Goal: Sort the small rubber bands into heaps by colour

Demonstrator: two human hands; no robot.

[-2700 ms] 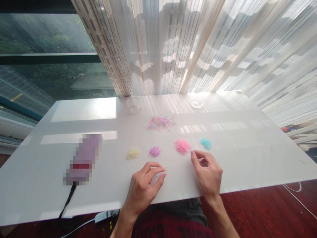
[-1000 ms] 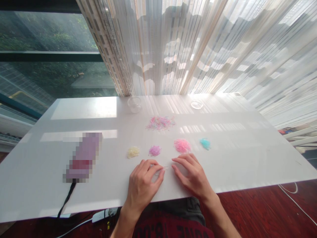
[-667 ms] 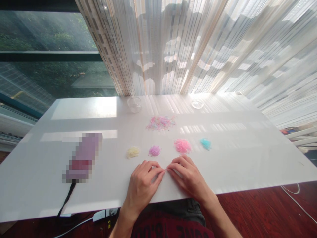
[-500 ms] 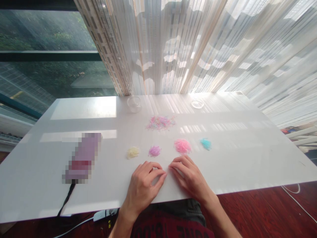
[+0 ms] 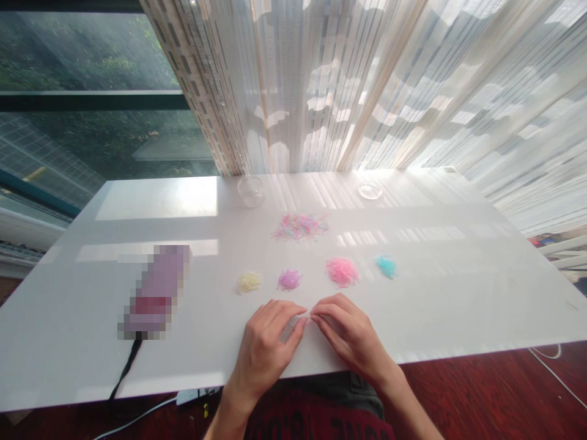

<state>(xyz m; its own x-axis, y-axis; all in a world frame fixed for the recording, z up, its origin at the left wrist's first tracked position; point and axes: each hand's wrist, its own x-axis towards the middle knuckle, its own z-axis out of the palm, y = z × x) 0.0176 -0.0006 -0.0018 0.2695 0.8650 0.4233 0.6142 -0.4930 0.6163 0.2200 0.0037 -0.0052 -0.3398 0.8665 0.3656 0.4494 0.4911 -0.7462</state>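
My left hand (image 5: 270, 339) and my right hand (image 5: 346, 330) meet fingertip to fingertip above the near edge of the white table (image 5: 435, 305). Thumb and fingers are pinched together on each. A faint pinkish sliver shows between the tips, too small to name. Just beyond the hands lie small heaps of thin strand-like pieces: a yellow heap (image 5: 249, 282), a purple heap (image 5: 290, 279), a pink heap (image 5: 342, 271) and a turquoise heap (image 5: 386, 266). Behind them spreads a loose mixed-colour pile (image 5: 300, 226).
A clear round tub (image 5: 251, 192) and a clear shallow lid or dish (image 5: 370, 190) stand at the table's back edge. On the left lies a blurred purple object (image 5: 158, 287) with a black strap (image 5: 126, 370). Sheer curtains (image 5: 312, 91) hang behind the table.
My right hand's fingertips have lowered slightly and come closer to the left hand's. The heaps and containers stay put; the view has shifted a little.
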